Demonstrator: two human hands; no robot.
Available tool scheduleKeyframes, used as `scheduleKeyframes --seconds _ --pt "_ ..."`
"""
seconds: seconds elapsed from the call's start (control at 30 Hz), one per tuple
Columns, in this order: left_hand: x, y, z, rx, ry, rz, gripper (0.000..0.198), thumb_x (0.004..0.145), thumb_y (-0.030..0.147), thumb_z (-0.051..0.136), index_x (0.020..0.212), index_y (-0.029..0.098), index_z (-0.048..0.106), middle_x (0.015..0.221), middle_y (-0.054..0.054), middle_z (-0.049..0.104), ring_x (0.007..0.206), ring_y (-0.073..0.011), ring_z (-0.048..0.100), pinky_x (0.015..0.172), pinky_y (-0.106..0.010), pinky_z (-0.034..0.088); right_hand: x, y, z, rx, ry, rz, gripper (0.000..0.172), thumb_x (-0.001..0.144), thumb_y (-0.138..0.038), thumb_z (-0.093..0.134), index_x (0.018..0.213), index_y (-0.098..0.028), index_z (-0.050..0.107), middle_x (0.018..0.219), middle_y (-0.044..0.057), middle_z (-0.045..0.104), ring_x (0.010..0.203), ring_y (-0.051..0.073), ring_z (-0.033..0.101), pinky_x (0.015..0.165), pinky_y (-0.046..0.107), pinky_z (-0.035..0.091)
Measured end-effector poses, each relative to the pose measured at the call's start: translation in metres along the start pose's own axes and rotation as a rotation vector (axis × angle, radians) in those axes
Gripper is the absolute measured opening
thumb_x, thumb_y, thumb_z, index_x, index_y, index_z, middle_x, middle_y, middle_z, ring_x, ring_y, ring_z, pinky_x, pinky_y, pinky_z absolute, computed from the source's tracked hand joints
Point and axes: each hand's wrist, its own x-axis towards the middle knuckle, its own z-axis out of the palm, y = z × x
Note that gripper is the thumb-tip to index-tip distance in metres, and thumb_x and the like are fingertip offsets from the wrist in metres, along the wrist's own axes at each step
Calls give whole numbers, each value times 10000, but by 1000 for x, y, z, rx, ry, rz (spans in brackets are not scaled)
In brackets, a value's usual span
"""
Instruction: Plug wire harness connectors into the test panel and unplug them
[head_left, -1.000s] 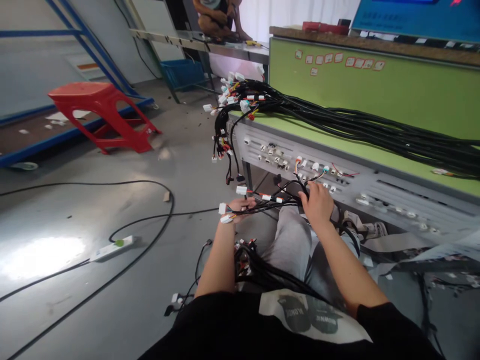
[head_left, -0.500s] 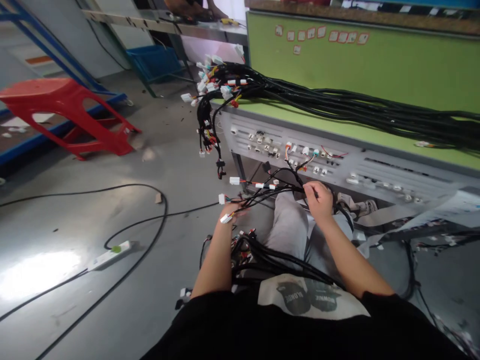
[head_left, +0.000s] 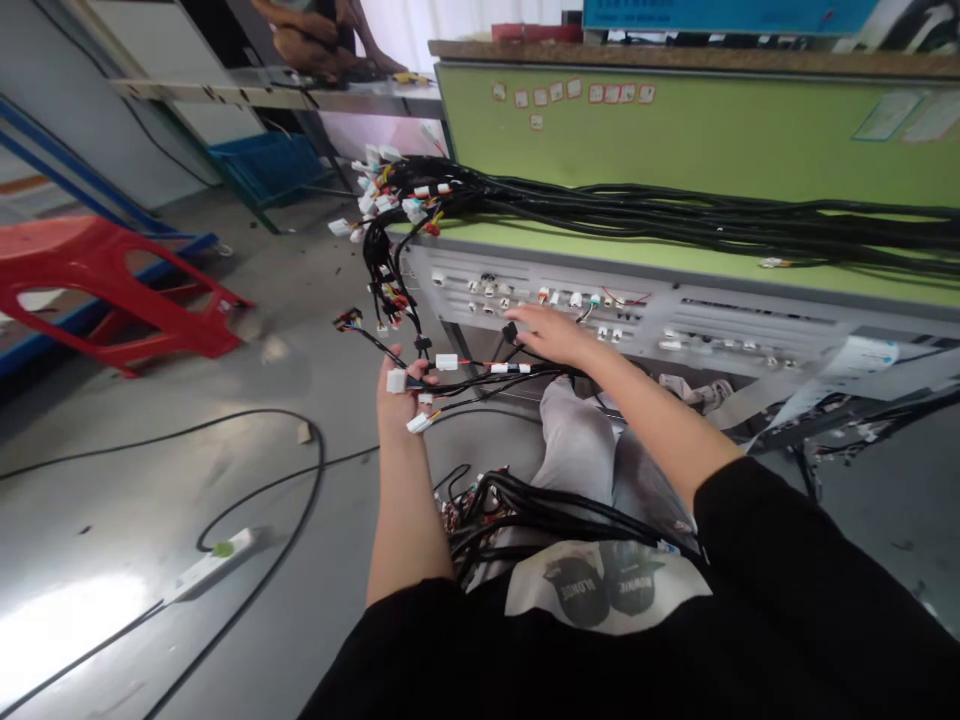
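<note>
My left hand [head_left: 405, 400] is closed around the branches of a black wire harness [head_left: 480, 384]. A white connector [head_left: 397, 381] lies against its fingers, and a second white connector [head_left: 419, 422] hangs below. Another white connector [head_left: 446, 362] on red wire extends just right of the hand. My right hand [head_left: 553, 335] is at the front of the connector panel [head_left: 652, 308], its bent fingers pointing left. Beside its fingertips is a black connector [head_left: 511, 332]; what the fingers pinch, if anything, is hidden. The harness runs right, beneath the right forearm.
A thick cable bundle [head_left: 600, 205] lies along the green bench [head_left: 720, 130], its connector ends hanging over the left edge. More harnesses [head_left: 540, 500] rest across my lap. A red stool [head_left: 112, 290], a power strip [head_left: 214, 565] and a black cord [head_left: 319, 480] are on the floor. Another person's arm [head_left: 315, 45] is behind.
My right hand has moved left and up from the harness to the panel. My left hand has shifted left and up with the connector ends, and the harness is stretched out more. The view has tilted.
</note>
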Motion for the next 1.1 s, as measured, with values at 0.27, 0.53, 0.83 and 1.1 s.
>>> scheduleKeyframes --seconds 0.27,0.53,0.83,1.1 --pt "-19 36 16 -57 -85 -23 378 798 396 559 1166 351 486 859 -16 631 764 -157 639 644 -293 536 42 -5 7 25 -518 42 352 599 -129 666 943 -204 683 817 -13 680 690 131 570 650 217 393" --pt "-16 -14 -29 73 161 -290 324 819 505 455 836 181 474 791 -53 591 718 -170 641 626 -298 515 37 26 -1 398 -128 273 59 616 -154 658 674 -141 658 550 -51 573 510 64 468 592 208 359" --pt "-63 -60 7 300 13 -329 231 648 124 595 872 133 540 684 -6 596 555 -105 598 571 -227 478 14 21 -34 1075 69 110 383 533 -367 789 646 -145 498 515 -69 465 466 39 412 486 185 385" --pt "-69 -104 90 63 -305 -636 257 652 301 725 755 135 558 735 -34 609 731 -151 620 730 -291 470 37 -46 -131 859 329 -134 262 683 -296 699 708 -140 489 567 -119 445 454 -32 383 458 114 305"
